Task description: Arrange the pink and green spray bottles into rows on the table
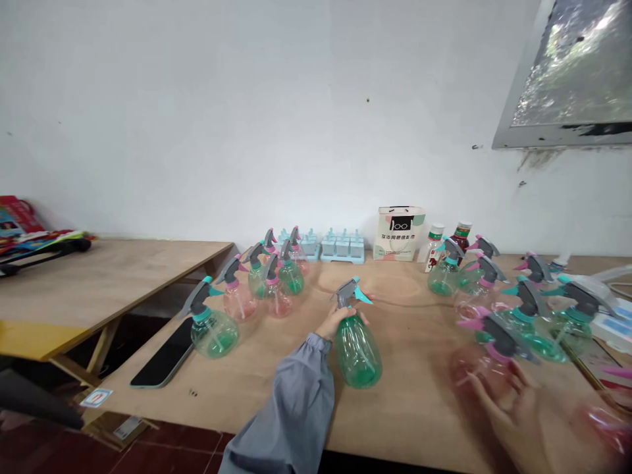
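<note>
My left hand [340, 321] is wrapped round the neck of a green spray bottle [359, 355], which leans slightly over the middle of the table. Its trigger head [349, 293] is grey, with a turquoise nozzle pointing right. At the right, my right hand [513, 408] has its thumb and fingers around the body of a pink spray bottle [481, 370]; both are smeared by motion. Close behind that bottle stand several more green and pink spray bottles, among them a green one [521, 316]. Another pink bottle [607, 421] shows blurred at the right edge.
Several spray bottles stand at the left, the nearest a green one [215, 334] beside a black phone [164, 355]. Light-blue ice-pop moulds [342, 247], a paper bag [399, 236] and a white drink bottle [433, 250] line the wall. A second table [123, 276] stands left.
</note>
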The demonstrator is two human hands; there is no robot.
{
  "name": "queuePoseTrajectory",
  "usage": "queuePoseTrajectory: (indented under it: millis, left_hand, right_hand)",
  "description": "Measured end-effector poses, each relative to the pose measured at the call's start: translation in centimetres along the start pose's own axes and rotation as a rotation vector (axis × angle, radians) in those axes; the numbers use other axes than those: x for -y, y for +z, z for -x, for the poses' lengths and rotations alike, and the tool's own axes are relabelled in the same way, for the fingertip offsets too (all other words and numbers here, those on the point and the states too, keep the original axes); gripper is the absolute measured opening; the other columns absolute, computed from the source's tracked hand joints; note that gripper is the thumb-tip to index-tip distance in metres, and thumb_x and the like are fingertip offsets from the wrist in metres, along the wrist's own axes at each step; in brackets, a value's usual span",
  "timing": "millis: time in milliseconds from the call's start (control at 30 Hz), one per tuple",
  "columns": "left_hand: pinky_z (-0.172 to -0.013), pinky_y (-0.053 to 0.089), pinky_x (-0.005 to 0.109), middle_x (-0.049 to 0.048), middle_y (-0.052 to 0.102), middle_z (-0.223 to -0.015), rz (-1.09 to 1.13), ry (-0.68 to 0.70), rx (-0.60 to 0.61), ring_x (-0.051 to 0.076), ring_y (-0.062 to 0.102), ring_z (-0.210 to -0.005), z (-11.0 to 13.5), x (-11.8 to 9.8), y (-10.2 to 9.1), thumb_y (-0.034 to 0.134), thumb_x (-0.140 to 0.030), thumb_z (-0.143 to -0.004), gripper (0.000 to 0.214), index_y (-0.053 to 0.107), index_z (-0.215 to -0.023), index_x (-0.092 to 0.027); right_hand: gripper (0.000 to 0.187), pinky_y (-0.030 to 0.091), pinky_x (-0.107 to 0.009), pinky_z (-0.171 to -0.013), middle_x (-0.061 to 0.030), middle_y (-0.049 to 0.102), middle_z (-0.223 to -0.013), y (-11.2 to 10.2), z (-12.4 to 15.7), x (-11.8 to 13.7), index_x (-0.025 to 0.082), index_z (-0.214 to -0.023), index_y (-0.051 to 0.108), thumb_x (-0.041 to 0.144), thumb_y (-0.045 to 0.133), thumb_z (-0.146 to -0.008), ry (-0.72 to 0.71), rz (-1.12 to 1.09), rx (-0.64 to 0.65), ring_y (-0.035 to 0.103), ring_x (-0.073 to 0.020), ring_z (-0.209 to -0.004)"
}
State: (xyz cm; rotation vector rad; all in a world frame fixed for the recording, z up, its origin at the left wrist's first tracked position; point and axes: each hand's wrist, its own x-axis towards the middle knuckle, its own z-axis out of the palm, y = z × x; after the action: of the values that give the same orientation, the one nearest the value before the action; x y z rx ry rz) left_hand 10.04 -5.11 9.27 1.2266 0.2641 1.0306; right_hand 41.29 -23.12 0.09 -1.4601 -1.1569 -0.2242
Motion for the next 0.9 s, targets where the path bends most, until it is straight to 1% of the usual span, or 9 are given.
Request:
queuePoseTrajectory:
  millis: [67,133,233,300,400,467,600,767,900]
  left_hand:
    - [-0.059,0.051,0.030,0.0111,0.074,-0.111,0.042,-0.039,-0.021,0.016,0.066,-0.057,-0.1,0.0,-0.1,0.073,-0.034,-0.060,0.050,0.066,-0.107,-0.019]
    - [-0.056,0.048,0.028,0.0093,0.076,-0.100,0.061,-0.064,-0.072,0.016,0.065,-0.058,-0.1,-0.2,-0.1,0.071,-0.034,-0.059,0.045,0.066,-0.101,-0.018]
    - [-0.058,0.048,0.028,0.0068,0.075,-0.088,0.041,-0.064,-0.119,0.017,0.066,-0.060,0.2,-0.5,-0.1,0.070,-0.033,-0.057,0.036,0.062,-0.088,-0.018]
    - [-0.061,0.049,0.030,0.0067,0.075,-0.087,0.009,-0.070,-0.098,0.018,0.067,-0.061,0.4,-0.7,0.2,0.070,-0.033,-0.056,0.035,0.061,-0.085,-0.018]
    - [-0.062,0.050,0.034,0.0085,0.075,-0.098,-0.021,-0.060,-0.068,0.018,0.066,-0.059,0.5,-0.8,0.6,0.071,-0.035,-0.057,0.043,0.063,-0.096,-0.018]
    - [-0.065,0.051,0.035,0.0087,0.075,-0.100,-0.028,-0.041,-0.079,0.018,0.066,-0.059,0.5,-0.6,0.7,0.071,-0.035,-0.059,0.045,0.063,-0.099,-0.018]
    - [-0.074,0.053,0.039,0.0068,0.074,-0.084,-0.010,-0.071,-0.133,0.019,0.068,-0.061,0.4,-0.4,0.7,0.070,-0.034,-0.060,0.033,0.062,-0.088,-0.018]
    - [-0.083,0.055,0.041,0.0068,0.076,-0.097,0.014,-0.030,-0.092,0.014,0.065,-0.057,0.5,-0.3,0.8,0.070,-0.031,-0.061,0.040,0.065,-0.099,-0.018]
    - [-0.080,0.055,0.042,0.0074,0.074,-0.082,-0.007,-0.056,-0.060,0.018,0.067,-0.059,0.8,-0.3,0.8,0.069,-0.036,-0.063,0.033,0.065,-0.089,-0.016]
  right_hand:
    - [0.081,0.043,-0.059,-0.102,-0.0150,0.050,-0.128,2.2,0.0,1.5,0.019,-0.141,0.040,0.063,0.068,-0.079,-0.051,0.004,0.079,0.053,-0.0350,-0.117]
    - [0.076,0.043,-0.056,-0.103,-0.0150,0.052,-0.128,4.9,-0.6,2.8,0.019,-0.140,0.041,0.062,0.065,-0.082,-0.117,-0.019,0.126,0.053,-0.0333,-0.118]
    - [0.071,0.043,-0.056,-0.102,-0.0155,0.052,-0.128,8.9,-2.0,4.0,0.019,-0.138,0.043,0.059,0.064,-0.084,-0.149,-0.085,0.094,0.053,-0.0322,-0.118]
    - [0.071,0.043,-0.056,-0.102,-0.0160,0.053,-0.127,11.1,-2.8,4.4,0.018,-0.137,0.044,0.059,0.065,-0.083,-0.152,-0.116,0.063,0.053,-0.0323,-0.118]
    - [0.072,0.042,-0.055,-0.102,-0.0165,0.053,-0.128,13.3,-3.6,4.6,0.017,-0.137,0.045,0.058,0.066,-0.082,-0.159,-0.137,0.051,0.052,-0.0322,-0.118]
    - [0.071,0.041,-0.055,-0.103,-0.0166,0.053,-0.128,13.9,-3.8,4.7,0.017,-0.137,0.045,0.057,0.066,-0.082,-0.158,-0.140,0.041,0.052,-0.0321,-0.119]
    - [0.072,0.039,-0.055,-0.104,-0.0165,0.053,-0.129,14.3,-3.6,4.7,0.017,-0.138,0.044,0.057,0.067,-0.082,-0.148,-0.153,0.017,0.051,-0.0319,-0.120]
    - [0.073,0.038,-0.054,-0.107,-0.0169,0.050,-0.136,14.0,-3.1,4.6,0.018,-0.143,0.040,0.054,0.066,-0.084,-0.153,-0.168,0.041,0.048,-0.0312,-0.126]
    - [0.074,0.039,-0.055,-0.105,-0.0167,0.053,-0.133,13.8,-3.1,4.7,0.018,-0.141,0.042,0.056,0.067,-0.083,-0.154,-0.140,0.028,0.050,-0.0315,-0.123]
